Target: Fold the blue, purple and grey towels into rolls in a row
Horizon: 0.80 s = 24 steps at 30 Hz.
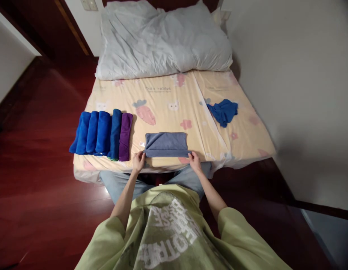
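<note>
here, left hand (139, 162) and right hand (195, 162) pinch the grey cloth's (166, 144) near corners, by the bed's edge (168, 165).

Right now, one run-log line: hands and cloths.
left hand: pinching near-left corner, gray-blue cloth | right hand: pinching near-right corner | near edge: folded over | rolled cloths: row, left | crumpled blue cloth: right

- Shirt (174, 189): yellow-green, loose; front panel (134, 242) darker, mottled olive.
- Lettering (159, 255): bold white capitals, partly creased, text unclear.
- Sleeves (104, 234): short, wide, plain yellow-green; at 9 and 3 o'clock of shirt.
- Jeans (114, 183): light blue, past hem at 12 o'clock.
</note>
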Each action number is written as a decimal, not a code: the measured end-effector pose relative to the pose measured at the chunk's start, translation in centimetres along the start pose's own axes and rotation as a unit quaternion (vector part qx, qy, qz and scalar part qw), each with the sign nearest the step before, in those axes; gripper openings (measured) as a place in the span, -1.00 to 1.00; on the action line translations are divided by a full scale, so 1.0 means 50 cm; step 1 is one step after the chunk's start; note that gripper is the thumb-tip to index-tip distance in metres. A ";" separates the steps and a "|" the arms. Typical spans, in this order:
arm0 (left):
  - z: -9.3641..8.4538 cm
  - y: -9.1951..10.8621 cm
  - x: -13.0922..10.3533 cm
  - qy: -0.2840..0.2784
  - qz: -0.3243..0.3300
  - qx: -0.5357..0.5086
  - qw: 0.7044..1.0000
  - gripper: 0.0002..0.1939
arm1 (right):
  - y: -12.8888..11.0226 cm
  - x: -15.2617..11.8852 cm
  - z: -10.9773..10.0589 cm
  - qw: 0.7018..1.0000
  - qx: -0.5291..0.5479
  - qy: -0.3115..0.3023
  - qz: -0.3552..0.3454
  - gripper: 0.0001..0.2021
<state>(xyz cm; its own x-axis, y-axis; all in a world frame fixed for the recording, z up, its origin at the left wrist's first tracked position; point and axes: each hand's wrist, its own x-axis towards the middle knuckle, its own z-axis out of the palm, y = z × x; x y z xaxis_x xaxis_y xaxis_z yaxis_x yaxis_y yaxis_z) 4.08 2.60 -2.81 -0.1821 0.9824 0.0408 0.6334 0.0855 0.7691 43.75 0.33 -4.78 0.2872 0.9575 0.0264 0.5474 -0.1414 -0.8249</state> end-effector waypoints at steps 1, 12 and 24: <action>0.002 0.003 0.007 0.001 -0.007 0.006 1.000 -0.58 | -0.001 0.005 0.002 1.000 0.003 -0.005 0.007 -0.51; 0.017 0.018 0.015 0.015 0.019 0.093 0.995 -0.73 | -0.034 0.014 -0.003 0.998 -0.054 0.012 -0.025 -0.63; 0.001 -0.001 -0.006 -0.107 0.298 0.156 0.936 -0.32 | -0.048 -0.027 -0.039 0.947 -0.203 -0.079 -0.235 -0.48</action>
<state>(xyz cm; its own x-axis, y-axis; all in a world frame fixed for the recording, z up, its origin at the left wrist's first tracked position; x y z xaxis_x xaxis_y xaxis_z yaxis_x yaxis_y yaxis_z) 4.13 2.29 -2.87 0.4075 0.8789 0.2479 0.7692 -0.4767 0.4255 43.56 -1.11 -1.72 -0.1672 0.9598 0.2254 0.8518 0.2557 -0.4571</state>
